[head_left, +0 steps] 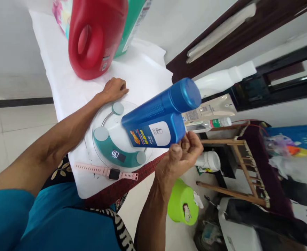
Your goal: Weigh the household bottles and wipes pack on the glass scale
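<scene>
While the blue bottle (153,115) is beside the half-curled right hand (178,157), whose pinch is unclear, weighing on the scale (111,151) seems underway, needing steadiness next.

The bottle (153,108) is blue, the bathroom scale (105,147) teal and clear, the smartwatch (114,174) pink-strapped, the jug (109,21) red, the bin (178,204) lime-green.

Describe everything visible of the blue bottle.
The blue bottle looks like glossy plastic, with a wide cap, apparently closed, and a boxy shoulder. Its front carries a white panel, yellow lettering and an orange picture. It seemingly stands on the glass scale, cap rightward in view. The right hand is at its shoulder; contact unclear.
</scene>
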Tool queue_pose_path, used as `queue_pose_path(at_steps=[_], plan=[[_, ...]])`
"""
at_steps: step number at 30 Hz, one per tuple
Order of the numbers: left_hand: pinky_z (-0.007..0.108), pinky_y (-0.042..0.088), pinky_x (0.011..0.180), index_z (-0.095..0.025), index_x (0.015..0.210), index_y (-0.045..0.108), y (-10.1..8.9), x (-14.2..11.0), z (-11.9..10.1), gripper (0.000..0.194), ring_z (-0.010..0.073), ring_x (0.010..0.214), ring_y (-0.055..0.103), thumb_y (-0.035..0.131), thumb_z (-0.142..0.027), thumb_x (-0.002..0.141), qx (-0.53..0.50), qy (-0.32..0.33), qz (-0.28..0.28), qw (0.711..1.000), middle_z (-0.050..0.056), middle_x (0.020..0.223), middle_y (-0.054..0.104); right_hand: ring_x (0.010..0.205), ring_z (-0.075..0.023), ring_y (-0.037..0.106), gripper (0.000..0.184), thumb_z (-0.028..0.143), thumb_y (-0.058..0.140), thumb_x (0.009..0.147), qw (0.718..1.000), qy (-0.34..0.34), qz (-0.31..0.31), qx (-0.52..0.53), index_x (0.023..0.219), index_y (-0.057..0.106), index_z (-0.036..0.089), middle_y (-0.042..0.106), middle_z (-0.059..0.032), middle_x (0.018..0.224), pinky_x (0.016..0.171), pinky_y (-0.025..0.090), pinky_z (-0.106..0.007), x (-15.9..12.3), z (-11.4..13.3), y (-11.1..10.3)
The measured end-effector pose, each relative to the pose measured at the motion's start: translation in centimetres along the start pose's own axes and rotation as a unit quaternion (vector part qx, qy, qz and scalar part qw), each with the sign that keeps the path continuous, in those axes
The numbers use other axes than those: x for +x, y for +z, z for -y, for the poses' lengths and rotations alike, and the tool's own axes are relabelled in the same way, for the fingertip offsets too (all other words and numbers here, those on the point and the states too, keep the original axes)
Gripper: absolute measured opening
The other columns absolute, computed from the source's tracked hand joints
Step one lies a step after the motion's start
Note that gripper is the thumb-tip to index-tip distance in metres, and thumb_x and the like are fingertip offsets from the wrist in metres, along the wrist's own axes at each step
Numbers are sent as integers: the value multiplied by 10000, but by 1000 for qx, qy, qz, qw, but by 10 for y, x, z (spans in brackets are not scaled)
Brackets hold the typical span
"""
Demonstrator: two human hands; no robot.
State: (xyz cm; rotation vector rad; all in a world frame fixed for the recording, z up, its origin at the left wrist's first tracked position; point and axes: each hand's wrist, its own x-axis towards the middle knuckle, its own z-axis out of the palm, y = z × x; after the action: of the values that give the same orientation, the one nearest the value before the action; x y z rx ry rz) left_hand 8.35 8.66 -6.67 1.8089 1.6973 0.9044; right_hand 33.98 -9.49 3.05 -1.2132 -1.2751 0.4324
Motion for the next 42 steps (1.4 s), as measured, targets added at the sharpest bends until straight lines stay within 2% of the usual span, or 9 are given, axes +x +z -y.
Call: queue_pose_path(at_steps=[6,11,15,19,23,27,31,38,42], plan=[[387,497,884,-149,1017,794,-11,-15,-21,279,301,1030,716,566,-309,1030,84,-24,60,994,160,1069,804,807,-203,650,643,624,963,666,986,85,45,-139,1061,709,185,726,-23,902,783,572,-365,10,38,23],[374,489,840,-164,981,809,-12,-18,-22,279,303,1024,737,575,-309,1026,87,-24,62,994,154,1060,813,739,-166,602,583,592,979,663,987,125,40,-96,988,710,190,699,17,839,744,564,-340,16,34,25],[379,496,861,-172,992,820,-11,-18,-20,285,306,1038,742,575,-313,1025,85,-24,67,994,153,1063,816,780,-170,612,533,550,966,706,997,70,-10,-41,1018,698,211,690,18,902,804,582,-361,42,37,41],[384,498,876,-175,979,813,-13,-20,-23,291,313,1053,750,563,-313,1035,87,-24,73,993,153,1060,818,793,-173,602,502,550,934,711,1000,-5,4,-6,965,631,242,649,30,900,811,592,-375,92,32,89],[382,502,874,-176,937,799,-15,-22,-26,295,317,1069,762,562,-319,1039,86,-26,76,993,154,1078,822,803,-167,598,489,547,887,724,997,-19,63,35,962,581,250,626,44,878,818,596,-364,133,0,160],[385,518,912,-179,946,803,-16,-22,-27,289,328,1123,764,576,-333,1039,92,-31,74,993,157,1097,823,804,-160,595,448,534,858,752,994,3,102,36,949,561,263,615,70,853,844,593,-346,142,-33,222],[391,529,941,-191,945,814,-15,-20,-26,291,333,1144,762,591,-352,1037,105,-36,74,991,155,1104,823,791,-162,614,426,534,851,767,990,26,126,59,934,560,273,632,82,835,865,602,-347,141,-48,256],[413,520,920,-193,946,805,-14,-15,-24,349,355,1119,763,544,-397,1056,134,-32,88,987,164,1096,824,916,-200,707,396,513,838,846,983,70,168,32,1015,570,275,721,31,949,935,626,-382,153,-43,279],[396,504,884,-202,935,779,-16,-11,-22,386,344,1120,759,506,-444,1062,150,-25,92,984,147,1115,829,1147,-238,706,625,517,897,830,983,54,177,-5,1280,555,252,747,-63,1231,1089,601,-455,150,-35,260]])
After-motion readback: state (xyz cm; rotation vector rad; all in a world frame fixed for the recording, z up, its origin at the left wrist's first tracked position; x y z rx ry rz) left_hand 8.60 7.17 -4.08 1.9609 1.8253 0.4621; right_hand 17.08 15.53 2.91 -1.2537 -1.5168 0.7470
